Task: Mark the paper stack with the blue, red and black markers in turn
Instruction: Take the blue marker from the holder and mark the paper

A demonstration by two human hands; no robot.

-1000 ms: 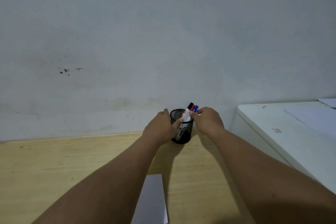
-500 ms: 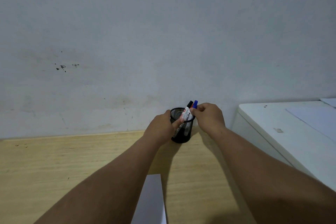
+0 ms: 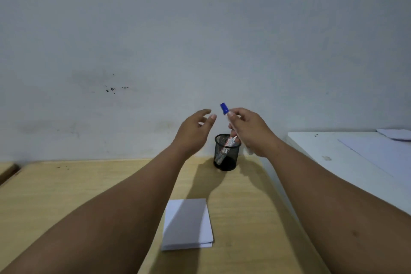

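Note:
My right hand grips the blue marker, whose blue cap sticks up above my fingers; it is lifted clear above the black mesh pen holder. Other markers lean inside the holder, their caps hidden behind my right hand. My left hand hovers to the left of the holder, fingers apart and holding nothing. The white paper stack lies flat on the wooden desk, nearer to me than the holder, between my forearms.
A grey wall rises right behind the desk. To the right stands a white table with loose white sheets on it, its edge close to the holder.
My right hand has pulled the blue marker up out of the holder. My left hand has let go of the holder and risen, fingers spread. The view has tilted down, showing more of the paper stack.

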